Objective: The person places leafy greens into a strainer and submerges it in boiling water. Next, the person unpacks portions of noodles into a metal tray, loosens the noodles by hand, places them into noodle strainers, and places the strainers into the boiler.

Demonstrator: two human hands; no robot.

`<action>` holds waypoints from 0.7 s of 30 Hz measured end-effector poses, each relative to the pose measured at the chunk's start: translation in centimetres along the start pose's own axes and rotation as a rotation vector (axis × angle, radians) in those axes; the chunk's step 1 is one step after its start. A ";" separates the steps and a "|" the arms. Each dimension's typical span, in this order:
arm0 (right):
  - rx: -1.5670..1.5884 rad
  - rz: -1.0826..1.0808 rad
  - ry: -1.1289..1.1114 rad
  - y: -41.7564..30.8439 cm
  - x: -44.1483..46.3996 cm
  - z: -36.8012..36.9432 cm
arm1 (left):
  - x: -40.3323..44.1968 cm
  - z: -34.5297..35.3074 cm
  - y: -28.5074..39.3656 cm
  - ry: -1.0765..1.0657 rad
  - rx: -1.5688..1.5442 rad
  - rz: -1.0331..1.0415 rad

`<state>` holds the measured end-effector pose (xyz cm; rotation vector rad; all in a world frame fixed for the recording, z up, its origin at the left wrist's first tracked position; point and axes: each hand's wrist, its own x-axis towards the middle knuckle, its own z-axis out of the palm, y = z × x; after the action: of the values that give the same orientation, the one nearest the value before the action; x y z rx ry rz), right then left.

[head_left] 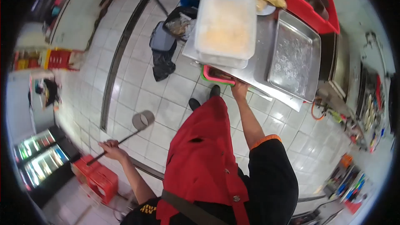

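Observation:
My left hand (111,148), out to the left above the floor, is closed round the long dark handle of a ladle (143,120) with a deep cylindrical cup. At the edge of the steel table, my right hand (239,90) grips the rim of a pink plastic tub (220,77). A green rim shows just outside the pink one. The tabletop hides most of this tub, and its contents are dark and unclear. Right above it on the table stands a whitish plastic container (226,23) with a cloudy lid and pale yellowish contents.
A shallow metal tray (293,56) lies on the steel table (262,37), with a red bin (329,18) of utensils behind it. A lined trash bin (180,21) stands left of the table. Red plastic stools (98,179) are below my left hand. A drain channel (121,54) crosses the tiled floor.

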<state>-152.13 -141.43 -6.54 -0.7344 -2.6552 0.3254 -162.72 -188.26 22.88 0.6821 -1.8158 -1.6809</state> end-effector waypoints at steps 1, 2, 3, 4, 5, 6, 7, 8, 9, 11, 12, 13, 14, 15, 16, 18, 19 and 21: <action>0.069 0.073 -0.031 1.2 1.3 2.7 | 0.4 0.0 -0.2 -0.054 0.019 -0.028; 0.140 0.152 -0.065 2.4 1.4 4.8 | 1.2 -0.1 -0.8 -0.119 -0.024 -0.056; 0.150 0.207 -0.087 2.6 2.3 5.5 | 1.0 0.8 -0.5 -0.108 0.016 -0.062; 0.130 0.249 -0.096 2.3 3.4 5.6 | 2.3 0.4 -1.6 -0.112 0.041 -0.091; 0.123 0.288 -0.109 2.4 4.1 5.9 | 1.3 1.8 -0.9 -0.132 0.025 -0.118; 0.116 0.325 -0.109 2.7 4.4 6.0 | 1.8 1.7 -1.6 -0.219 0.039 -0.116; 0.108 0.370 -0.097 3.5 4.7 5.9 | 2.2 1.9 -2.4 -0.283 0.056 -0.118; 0.090 0.420 -0.077 4.6 4.5 5.8 | 2.2 2.5 -2.6 -0.345 0.074 -0.119; 0.053 0.490 -0.045 6.0 4.1 5.3 | 2.2 2.9 -2.8 -0.358 0.084 -0.126; -0.047 0.643 0.004 9.6 3.2 4.9 | 1.0 3.9 -2.4 -0.316 0.124 -0.124; -0.101 0.730 0.010 11.4 2.5 4.7 | 0.5 4.2 -2.6 -0.261 0.148 -0.118; -0.122 0.813 -0.023 13.5 1.9 4.5 | 0.9 3.6 -3.0 -0.315 0.137 -0.116; -0.125 0.886 -0.069 15.3 1.5 4.4 | 0.6 3.6 -3.0 -0.329 0.138 -0.136; -0.104 0.936 -0.122 16.9 1.4 4.6 | 0.9 3.3 -3.2 -0.369 0.117 -0.132; -0.086 0.974 -0.159 18.0 1.1 4.7 | 1.3 3.2 -3.5 -0.412 0.099 -0.129; -0.062 1.004 -0.195 18.8 1.3 5.1 | 1.5 3.9 -4.3 -0.407 0.123 -0.105; -0.054 0.999 -0.193 18.7 1.2 5.2 | 1.3 3.9 -4.3 -0.389 0.157 -0.095; -0.046 0.973 -0.186 18.0 1.1 5.5 | -0.8 5.1 -3.6 -0.425 0.219 -0.067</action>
<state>-147.21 -126.40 -16.86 -2.0578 -2.2530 0.5875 -165.74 -184.39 19.03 0.5024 -2.3216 -1.7883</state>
